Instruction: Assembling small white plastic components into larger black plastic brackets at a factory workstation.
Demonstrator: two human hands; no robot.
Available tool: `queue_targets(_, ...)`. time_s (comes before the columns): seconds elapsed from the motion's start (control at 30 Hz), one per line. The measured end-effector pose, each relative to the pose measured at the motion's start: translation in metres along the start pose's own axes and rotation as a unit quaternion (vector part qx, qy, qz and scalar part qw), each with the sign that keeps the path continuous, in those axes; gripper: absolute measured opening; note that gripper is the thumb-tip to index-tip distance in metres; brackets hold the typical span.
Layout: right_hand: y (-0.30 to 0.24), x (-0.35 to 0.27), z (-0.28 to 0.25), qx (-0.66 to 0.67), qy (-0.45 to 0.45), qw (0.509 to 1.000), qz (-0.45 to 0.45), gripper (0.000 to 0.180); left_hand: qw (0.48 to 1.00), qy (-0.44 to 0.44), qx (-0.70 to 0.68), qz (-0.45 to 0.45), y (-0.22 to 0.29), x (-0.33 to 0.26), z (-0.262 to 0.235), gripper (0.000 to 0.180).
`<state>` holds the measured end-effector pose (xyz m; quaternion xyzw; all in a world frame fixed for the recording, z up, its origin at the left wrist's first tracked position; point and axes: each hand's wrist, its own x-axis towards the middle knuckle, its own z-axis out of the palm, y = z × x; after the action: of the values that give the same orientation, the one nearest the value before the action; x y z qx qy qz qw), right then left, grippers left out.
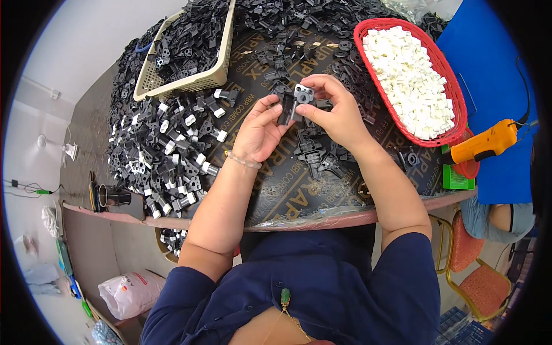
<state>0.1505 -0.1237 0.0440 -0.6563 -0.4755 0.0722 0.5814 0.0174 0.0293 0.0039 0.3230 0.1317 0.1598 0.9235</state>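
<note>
Above the middle of the table, both hands are close together. My left hand (255,133) pinches a slim black plastic part (286,110) between thumb and fingertips, its palm partly turned up. In my right hand (339,119) is a black plastic fitting (305,96) with a round hole and a pale upper edge, gripped between thumb and fingers. The two pieces touch or nearly touch; whether they are joined I cannot tell. Loose black plastic parts (313,155) lie just below and behind the hands.
A beige basket (190,85) of black parts stands far left, above a heap of black pieces with white ends (172,152). At right are a red basket (376,86) of white pieces and an orange power tool (489,141). Near it, another person's leg (500,221) shows.
</note>
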Motion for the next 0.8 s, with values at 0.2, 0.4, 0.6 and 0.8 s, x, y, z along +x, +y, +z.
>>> queue_targets(0.2,0.007,-0.003,0.011,-0.005,-0.006,0.999,-0.039,0.04,0.999,-0.035,-0.016,0.01,-0.002,-0.004,0.011,0.025)
queue_targets(0.4,0.005,-0.004,0.008,-0.113,0.02,0.989,-0.09,0.042,0.998,-0.05,-0.023,0.019,-0.004,-0.007,0.015,0.037)
queue_targets(0.6,0.007,0.003,-0.002,-0.059,-0.011,0.995,-0.075,0.036,0.988,-0.072,0.113,0.076,-0.008,-0.014,0.028,0.045)
queue_targets(0.8,0.007,0.005,-0.015,0.14,-0.082,0.972,0.167,0.027,0.934,-0.033,0.327,0.141,-0.012,-0.012,0.02,0.036)
